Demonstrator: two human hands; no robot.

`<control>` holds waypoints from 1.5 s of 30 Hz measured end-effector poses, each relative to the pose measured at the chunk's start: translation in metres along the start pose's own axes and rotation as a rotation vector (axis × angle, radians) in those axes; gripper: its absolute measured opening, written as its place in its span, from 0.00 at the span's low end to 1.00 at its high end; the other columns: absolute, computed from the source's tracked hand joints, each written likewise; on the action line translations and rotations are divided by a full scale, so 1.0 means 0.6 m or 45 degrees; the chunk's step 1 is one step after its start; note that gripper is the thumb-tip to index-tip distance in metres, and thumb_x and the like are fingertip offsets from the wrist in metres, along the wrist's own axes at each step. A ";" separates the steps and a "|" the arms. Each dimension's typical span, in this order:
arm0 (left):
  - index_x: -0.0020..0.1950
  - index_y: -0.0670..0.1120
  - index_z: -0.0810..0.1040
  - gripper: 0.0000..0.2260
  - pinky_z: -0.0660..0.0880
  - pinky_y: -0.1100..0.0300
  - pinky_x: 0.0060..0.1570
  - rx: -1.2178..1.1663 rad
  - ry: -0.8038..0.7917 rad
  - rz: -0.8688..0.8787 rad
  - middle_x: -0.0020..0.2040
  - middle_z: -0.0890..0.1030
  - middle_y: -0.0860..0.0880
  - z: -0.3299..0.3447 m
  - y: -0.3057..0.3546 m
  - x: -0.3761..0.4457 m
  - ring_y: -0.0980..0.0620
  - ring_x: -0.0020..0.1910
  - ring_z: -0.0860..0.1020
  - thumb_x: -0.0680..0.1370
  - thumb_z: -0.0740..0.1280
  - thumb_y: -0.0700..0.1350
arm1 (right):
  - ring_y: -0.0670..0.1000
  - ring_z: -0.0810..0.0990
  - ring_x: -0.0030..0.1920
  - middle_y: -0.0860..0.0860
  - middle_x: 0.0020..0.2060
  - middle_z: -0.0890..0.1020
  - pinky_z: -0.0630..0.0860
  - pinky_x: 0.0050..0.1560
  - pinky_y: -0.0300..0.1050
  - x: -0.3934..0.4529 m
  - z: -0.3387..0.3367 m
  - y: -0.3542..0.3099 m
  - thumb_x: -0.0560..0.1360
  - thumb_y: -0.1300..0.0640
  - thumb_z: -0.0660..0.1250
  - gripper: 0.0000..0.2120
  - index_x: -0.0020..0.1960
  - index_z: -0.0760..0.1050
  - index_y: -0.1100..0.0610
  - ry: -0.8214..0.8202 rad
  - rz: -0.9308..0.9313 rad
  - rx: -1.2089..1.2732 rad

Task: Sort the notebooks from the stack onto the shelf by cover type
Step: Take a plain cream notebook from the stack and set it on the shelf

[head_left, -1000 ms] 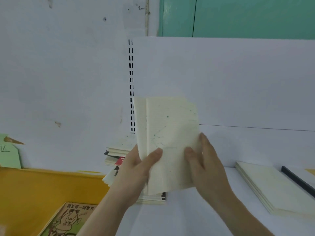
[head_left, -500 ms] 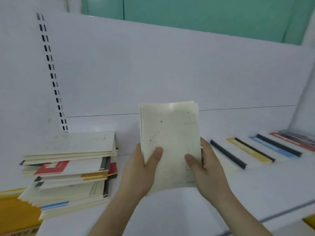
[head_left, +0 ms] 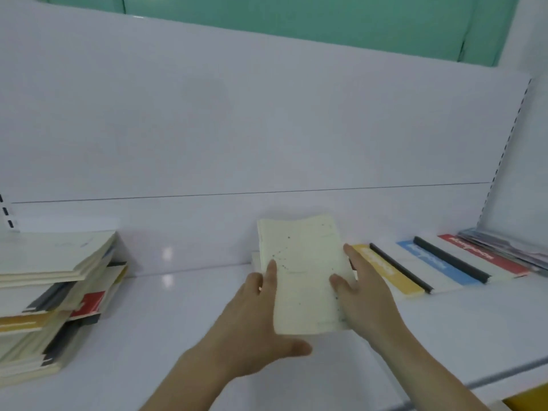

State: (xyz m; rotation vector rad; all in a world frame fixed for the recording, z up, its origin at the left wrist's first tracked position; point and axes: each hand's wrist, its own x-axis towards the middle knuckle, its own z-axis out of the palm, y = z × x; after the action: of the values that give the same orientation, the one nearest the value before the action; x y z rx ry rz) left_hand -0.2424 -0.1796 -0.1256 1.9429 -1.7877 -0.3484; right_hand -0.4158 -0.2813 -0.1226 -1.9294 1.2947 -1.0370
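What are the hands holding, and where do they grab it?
A cream notebook, held by its two long side edges: left hand on the left edge, right hand on the right.

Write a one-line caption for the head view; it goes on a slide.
Both hands, left hand and right hand, lower a plain cream paper notebook onto the white shelf.

I see the shelf (head_left: pixel 184 318) surface as smooth, glossy white, showing 2 reflected light spots. The held notebook (head_left: pixel 302 274) cover reads as matt cream paper, speckled. The stack (head_left: pixel 50 295) shows matt paper covers.
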 end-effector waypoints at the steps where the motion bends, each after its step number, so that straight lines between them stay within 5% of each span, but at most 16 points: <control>1: 0.80 0.54 0.33 0.60 0.68 0.62 0.63 0.098 -0.016 -0.007 0.71 0.60 0.56 0.006 0.005 0.012 0.56 0.66 0.65 0.66 0.72 0.69 | 0.49 0.67 0.71 0.46 0.73 0.67 0.64 0.72 0.48 0.017 -0.009 0.012 0.80 0.56 0.63 0.30 0.78 0.57 0.49 -0.043 -0.028 -0.046; 6: 0.82 0.50 0.40 0.54 0.70 0.60 0.59 0.376 0.022 -0.101 0.66 0.68 0.52 0.032 0.017 0.061 0.52 0.63 0.69 0.69 0.67 0.73 | 0.50 0.67 0.70 0.48 0.71 0.68 0.64 0.64 0.40 0.084 -0.027 0.046 0.79 0.56 0.63 0.32 0.79 0.53 0.52 -0.306 -0.203 -0.269; 10: 0.81 0.49 0.47 0.52 0.69 0.59 0.57 0.541 -0.017 -0.176 0.63 0.69 0.51 0.040 0.008 0.080 0.51 0.61 0.68 0.69 0.64 0.74 | 0.54 0.74 0.61 0.54 0.61 0.76 0.74 0.56 0.47 0.121 -0.009 0.065 0.77 0.54 0.62 0.26 0.73 0.60 0.55 -0.422 -0.360 -0.554; 13: 0.75 0.49 0.61 0.43 0.71 0.58 0.56 0.613 -0.063 -0.206 0.60 0.69 0.51 0.036 0.003 0.088 0.51 0.58 0.67 0.69 0.63 0.75 | 0.55 0.72 0.62 0.55 0.63 0.73 0.72 0.56 0.46 0.136 0.003 0.078 0.79 0.50 0.60 0.26 0.73 0.60 0.57 -0.490 -0.361 -0.701; 16: 0.67 0.50 0.69 0.36 0.73 0.56 0.55 0.615 -0.108 -0.215 0.58 0.69 0.52 0.032 -0.004 0.095 0.51 0.56 0.69 0.70 0.62 0.75 | 0.53 0.74 0.53 0.51 0.46 0.73 0.70 0.44 0.45 0.139 0.005 0.076 0.79 0.46 0.58 0.11 0.53 0.68 0.54 -0.550 -0.420 -0.826; 19: 0.74 0.49 0.65 0.41 0.73 0.54 0.60 0.542 -0.132 -0.210 0.63 0.71 0.53 0.031 -0.013 0.094 0.51 0.61 0.71 0.70 0.62 0.74 | 0.52 0.72 0.48 0.52 0.44 0.75 0.67 0.41 0.46 0.141 0.000 0.077 0.78 0.39 0.57 0.17 0.46 0.67 0.53 -0.613 -0.430 -0.926; 23: 0.72 0.51 0.66 0.36 0.73 0.56 0.60 0.406 -0.166 -0.226 0.66 0.73 0.55 0.021 -0.016 0.089 0.52 0.61 0.74 0.71 0.68 0.70 | 0.51 0.70 0.59 0.50 0.55 0.74 0.71 0.57 0.48 0.140 -0.028 0.069 0.67 0.22 0.57 0.36 0.58 0.71 0.51 -0.921 -0.424 -1.012; 26: 0.68 0.50 0.69 0.33 0.74 0.55 0.58 0.407 -0.156 -0.225 0.62 0.75 0.54 0.021 -0.016 0.091 0.52 0.58 0.75 0.72 0.69 0.68 | 0.49 0.66 0.65 0.48 0.62 0.70 0.69 0.64 0.48 0.137 -0.038 0.060 0.61 0.22 0.64 0.48 0.70 0.65 0.52 -0.991 -0.431 -1.040; 30: 0.71 0.50 0.66 0.35 0.74 0.53 0.59 0.400 -0.121 -0.249 0.63 0.76 0.52 0.027 -0.021 0.091 0.50 0.60 0.75 0.72 0.67 0.69 | 0.49 0.65 0.68 0.48 0.66 0.68 0.67 0.67 0.47 0.139 -0.034 0.057 0.65 0.28 0.68 0.44 0.72 0.63 0.51 -0.947 -0.450 -0.986; 36: 0.69 0.51 0.66 0.32 0.72 0.56 0.44 0.442 -0.195 -0.279 0.45 0.73 0.53 0.024 -0.021 0.088 0.49 0.47 0.74 0.73 0.68 0.68 | 0.49 0.68 0.66 0.47 0.65 0.71 0.69 0.66 0.47 0.146 -0.034 0.062 0.64 0.28 0.69 0.44 0.72 0.64 0.50 -0.961 -0.475 -1.022; 41: 0.82 0.46 0.48 0.42 0.72 0.54 0.62 0.496 -0.248 -0.297 0.66 0.74 0.45 0.028 -0.012 0.087 0.45 0.65 0.72 0.78 0.64 0.65 | 0.50 0.71 0.64 0.46 0.63 0.73 0.71 0.63 0.48 0.151 -0.026 0.063 0.61 0.27 0.69 0.47 0.73 0.62 0.47 -0.973 -0.462 -1.037; 45: 0.78 0.47 0.56 0.40 0.72 0.52 0.62 0.488 -0.301 -0.288 0.64 0.74 0.48 0.021 -0.009 0.087 0.46 0.63 0.73 0.75 0.68 0.65 | 0.50 0.70 0.64 0.47 0.62 0.72 0.72 0.62 0.48 0.153 -0.026 0.062 0.61 0.28 0.70 0.46 0.72 0.60 0.46 -0.992 -0.450 -1.052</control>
State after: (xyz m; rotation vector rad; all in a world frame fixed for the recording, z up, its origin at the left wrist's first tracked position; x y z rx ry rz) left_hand -0.2380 -0.2328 -0.1325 2.4726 -1.8925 -0.3416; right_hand -0.4262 -0.3806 -0.1186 -2.8155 0.9777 0.2511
